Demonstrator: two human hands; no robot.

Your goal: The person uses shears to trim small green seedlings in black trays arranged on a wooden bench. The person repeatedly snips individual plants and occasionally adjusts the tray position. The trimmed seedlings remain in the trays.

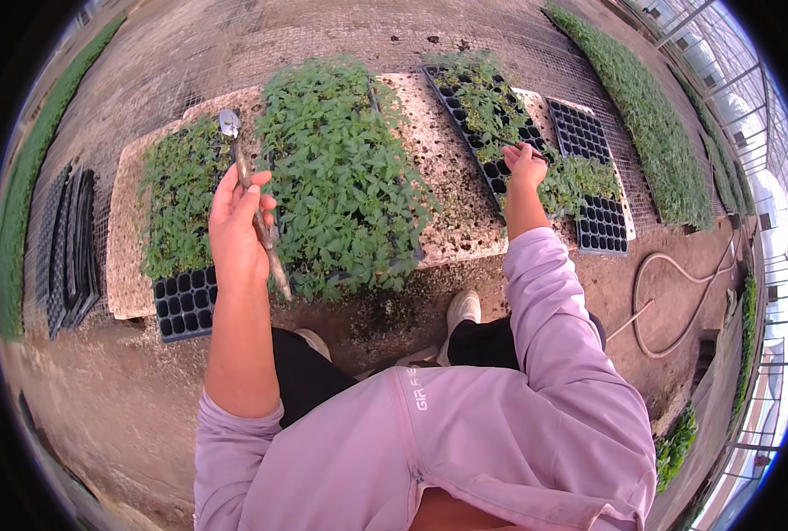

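Note:
My left hand (242, 219) grips the slim, worn handle of a small tool (229, 123) whose pale metal blade points away from me, over the edge of the left seedling tray (185, 192). To its right, dense green seedlings (341, 179) cover the middle trays. My right hand (525, 166) is closed round a thin dark tool, partly hidden by the fingers, above a black cell tray (464, 116) partly filled with seedlings. Just beside that hand, more small seedlings (576, 182) lie across another black cell tray (602, 226) with many unplanted cells.
The trays rest on pale, soil-strewn boards (447, 199). Stacked black trays (68, 252) stand at the left. A hose (640, 299) curls on the ground at the right. Long seedling rows (646, 126) flank the mesh-topped surface (234, 46).

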